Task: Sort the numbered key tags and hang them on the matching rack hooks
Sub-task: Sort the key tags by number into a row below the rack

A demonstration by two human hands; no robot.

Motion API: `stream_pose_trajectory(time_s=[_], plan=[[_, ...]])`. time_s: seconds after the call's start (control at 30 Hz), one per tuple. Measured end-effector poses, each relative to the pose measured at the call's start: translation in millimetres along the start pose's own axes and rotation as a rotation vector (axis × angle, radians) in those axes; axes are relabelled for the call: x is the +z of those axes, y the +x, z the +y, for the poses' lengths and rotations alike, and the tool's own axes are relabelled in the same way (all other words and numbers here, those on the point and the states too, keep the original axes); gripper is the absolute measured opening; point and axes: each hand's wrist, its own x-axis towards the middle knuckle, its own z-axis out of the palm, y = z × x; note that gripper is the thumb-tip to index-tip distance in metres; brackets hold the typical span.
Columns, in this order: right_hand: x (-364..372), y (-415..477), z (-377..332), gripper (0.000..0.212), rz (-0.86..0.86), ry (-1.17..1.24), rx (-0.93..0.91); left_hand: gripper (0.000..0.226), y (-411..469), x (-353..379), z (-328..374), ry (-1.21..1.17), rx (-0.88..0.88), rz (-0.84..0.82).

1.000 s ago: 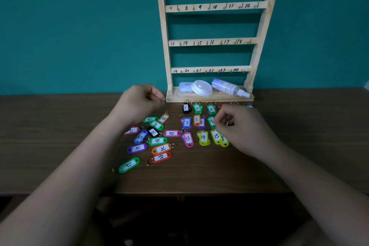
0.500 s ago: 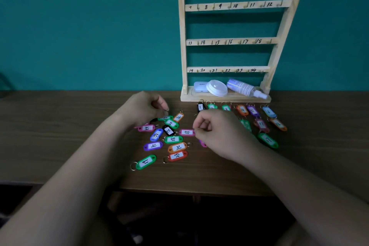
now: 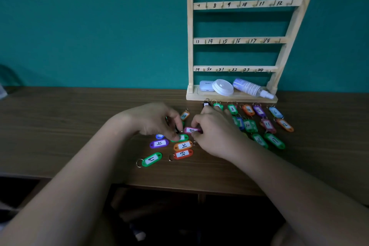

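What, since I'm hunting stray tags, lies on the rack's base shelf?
The base shelf holds a white case, a round white disc and a spray bottle lying down. Nothing else shows; space behind them is covered.

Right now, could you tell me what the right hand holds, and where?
The right hand pinches the pink tag 18 at its right end.

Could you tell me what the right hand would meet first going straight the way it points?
The right hand points left, pinching the pink tag 18; beyond that, probably the left hand, though depth is unclear.
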Motion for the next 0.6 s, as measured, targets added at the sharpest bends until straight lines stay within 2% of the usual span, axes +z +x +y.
stream_pose_trajectory(time_s=[0.37,0.5,0.6], plan=[[-3,11,-12,0.019,-0.074,-0.007,0.076,0.022,5,8,8,0.116,-0.015,0.006],[-3,9,-12,0.005,0.001,0.09,0.066,0.018,4,8,7,0.102,0.006,0.028],[-4,8,-8,0.01,0.029,0.235,0.066,0.016,-1,2,7,0.06,0.042,0.094]])
